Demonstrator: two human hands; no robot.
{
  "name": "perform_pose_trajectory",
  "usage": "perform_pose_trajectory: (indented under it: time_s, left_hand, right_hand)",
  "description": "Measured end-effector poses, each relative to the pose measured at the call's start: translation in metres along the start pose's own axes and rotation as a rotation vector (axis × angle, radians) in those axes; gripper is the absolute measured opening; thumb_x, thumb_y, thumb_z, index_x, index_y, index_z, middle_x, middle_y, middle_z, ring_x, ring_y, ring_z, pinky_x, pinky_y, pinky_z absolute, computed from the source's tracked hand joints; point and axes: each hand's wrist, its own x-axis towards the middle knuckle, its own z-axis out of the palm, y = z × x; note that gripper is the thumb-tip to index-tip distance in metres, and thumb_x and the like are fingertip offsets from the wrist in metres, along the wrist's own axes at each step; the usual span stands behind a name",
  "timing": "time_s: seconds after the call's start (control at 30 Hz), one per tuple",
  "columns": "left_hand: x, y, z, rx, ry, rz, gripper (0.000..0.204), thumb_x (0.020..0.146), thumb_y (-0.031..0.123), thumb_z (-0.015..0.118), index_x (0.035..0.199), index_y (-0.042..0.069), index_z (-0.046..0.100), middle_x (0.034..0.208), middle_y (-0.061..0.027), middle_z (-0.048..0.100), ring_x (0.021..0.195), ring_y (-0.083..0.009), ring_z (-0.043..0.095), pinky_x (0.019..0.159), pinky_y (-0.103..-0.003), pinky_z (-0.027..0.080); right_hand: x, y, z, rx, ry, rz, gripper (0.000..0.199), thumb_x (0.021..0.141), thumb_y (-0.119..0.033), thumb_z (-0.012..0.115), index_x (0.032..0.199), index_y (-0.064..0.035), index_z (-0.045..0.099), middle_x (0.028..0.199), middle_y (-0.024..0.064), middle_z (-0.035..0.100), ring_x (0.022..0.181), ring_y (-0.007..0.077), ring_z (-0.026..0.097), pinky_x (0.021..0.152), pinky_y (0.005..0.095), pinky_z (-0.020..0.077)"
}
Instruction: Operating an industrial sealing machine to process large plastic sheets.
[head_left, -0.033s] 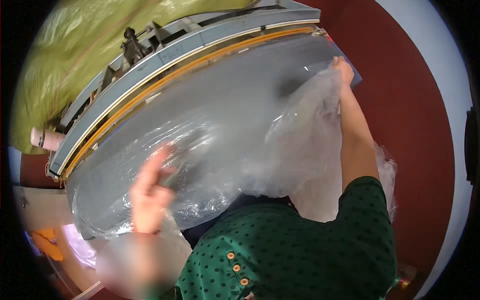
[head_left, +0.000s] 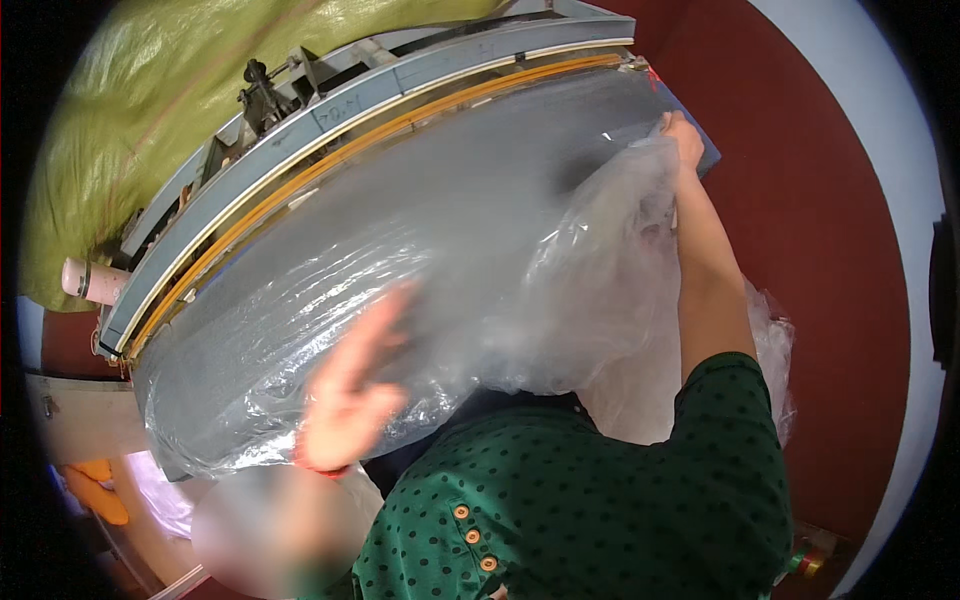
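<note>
A wide sheet of clear plastic film point(head_left: 290, 350) lies wrinkled and shiny over a grey work surface point(head_left: 480, 130). At the far right corner my right hand point(head_left: 684, 142) is closed around a gathered edge of the film, and folds hang from it toward me. My left hand point(head_left: 352, 390), a little smeared by motion, is over the left part of the film with its fingers stretched out. A red band circles that wrist. I cannot tell whether the left palm touches the film.
Along the far side runs a blue-grey metal frame point(head_left: 420, 72) with an orange strip point(head_left: 400, 122) and a dark clamp-like fitting point(head_left: 262, 92). A pink bottle point(head_left: 95, 281) lies by its left end. Yellow-green sheeting point(head_left: 140, 120) covers something behind. Reddish floor point(head_left: 810, 240) lies to the right.
My left hand has swung to the right and slightly away from me across the film. The right hand keeps its grip in nearly the same place.
</note>
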Motion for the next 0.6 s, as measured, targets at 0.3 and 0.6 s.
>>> perform_pose_trajectory:
  time_s: [0.3,0.6]
  left_hand:
    - [0.051,-0.045,0.143,-0.211,-0.916,0.09,0.037,0.082,0.015,0.05,0.115,0.0,0.044,0.112,-0.0161,0.049,0.102,-0.0249,0.048,0.088,-0.03,0.036]
    - [0.044,-0.102,0.126,0.608,-0.271,-0.181,0.01,0.081,0.009,0.054,0.088,0.002,0.055,0.082,-0.0049,0.058,0.077,-0.0125,0.054,0.069,-0.025,0.043]
  right_hand:
    - [0.002,-0.004,-0.004,0.124,-0.027,-0.006,0.031,0.086,-0.03,0.037,0.089,-0.0031,0.053,0.081,0.0216,0.059,0.08,0.0368,0.057,0.069,0.0463,0.0426]
    - [0.005,-0.001,-0.006,0.161,-0.038,-0.001,0.032,0.087,-0.031,0.037,0.089,-0.0023,0.052,0.081,0.022,0.059,0.081,0.0383,0.056,0.07,0.0464,0.0421]
